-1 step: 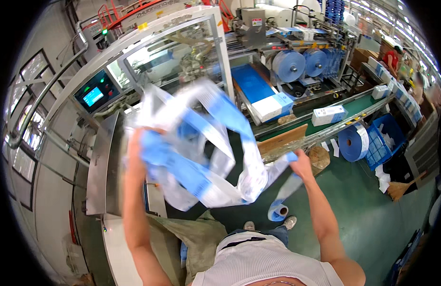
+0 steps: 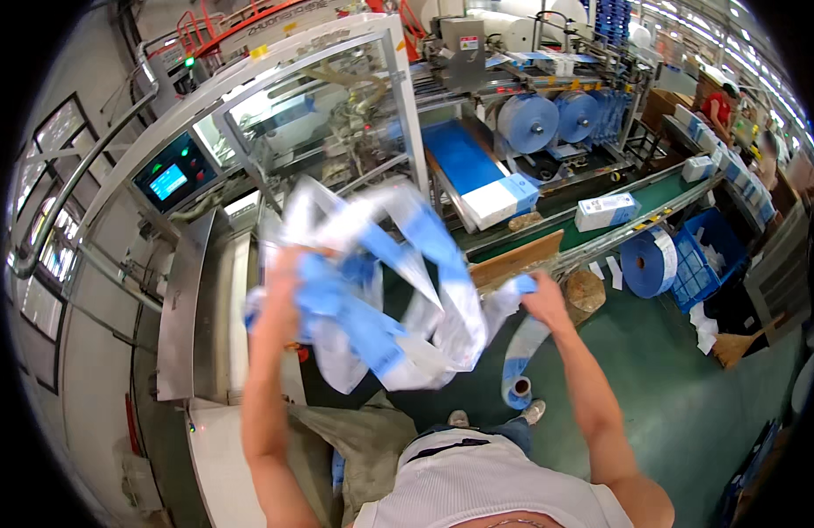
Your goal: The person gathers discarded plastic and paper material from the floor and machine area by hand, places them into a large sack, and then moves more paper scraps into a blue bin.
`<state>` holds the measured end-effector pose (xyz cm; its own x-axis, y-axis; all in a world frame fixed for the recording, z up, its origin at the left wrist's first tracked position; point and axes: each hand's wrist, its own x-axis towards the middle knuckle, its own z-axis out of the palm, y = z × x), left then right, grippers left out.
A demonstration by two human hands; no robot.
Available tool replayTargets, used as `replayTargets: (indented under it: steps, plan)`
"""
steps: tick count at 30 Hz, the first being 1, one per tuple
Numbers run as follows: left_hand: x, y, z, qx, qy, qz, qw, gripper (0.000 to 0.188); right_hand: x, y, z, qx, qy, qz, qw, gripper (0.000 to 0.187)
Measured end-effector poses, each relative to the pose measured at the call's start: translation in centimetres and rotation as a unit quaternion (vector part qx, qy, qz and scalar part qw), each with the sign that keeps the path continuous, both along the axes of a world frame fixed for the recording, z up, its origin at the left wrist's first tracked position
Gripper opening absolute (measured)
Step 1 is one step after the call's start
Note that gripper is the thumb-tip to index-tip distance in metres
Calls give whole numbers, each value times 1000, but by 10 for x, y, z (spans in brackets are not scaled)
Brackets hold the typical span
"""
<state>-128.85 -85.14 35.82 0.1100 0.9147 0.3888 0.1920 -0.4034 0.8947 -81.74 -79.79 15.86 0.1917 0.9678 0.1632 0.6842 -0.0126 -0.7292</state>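
Note:
A long blue-and-white printed film strip (image 2: 467,304) hangs in loose, tangled loops in front of me. My left hand (image 2: 292,273) is closed round a gathered bunch of it at the upper left; motion blurs the fingers. On the right, my right hand (image 2: 545,301) pinches the same strip, its fingers bent over the film. From there a length of film runs down to a small roll with a cardboard core (image 2: 520,387) near my shoes. The looped bundle hides part of the machine front behind it.
Ahead stands an enclosed machine with a lit screen (image 2: 168,181). A blue belt (image 2: 462,156) and a green conveyor (image 2: 658,200) carry white-and-blue packs (image 2: 607,212). Film rolls (image 2: 527,123) sit beyond. At right are a blue crate (image 2: 706,260), a large floor roll (image 2: 649,262) and a broom (image 2: 732,348).
My left hand has moved right and slightly down, carrying the film loops with it. My right hand has shifted a little left. The film hanging to the small roll has swung.

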Motion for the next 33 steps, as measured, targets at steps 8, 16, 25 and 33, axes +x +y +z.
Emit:
replayTargets:
  steps: [8, 16, 25, 33]
  plan:
    - [146, 7, -188, -91, 45, -199, 975, 41, -129, -54, 41, 38, -57, 268, 961, 26]
    - [38, 4, -116, 62, 221, 36, 973, 47, -61, -77, -13, -47, -92, 166, 981, 41]
    - [-161, -58, 137, 546, 319, 543, 553, 32, 23, -148, -213, -3, -96, 88, 991, 28]
    - [-212, -18, 45, 334, 184, 373, 846, 32, 86, -114, -218, -134, 46, -65, 988, 25]
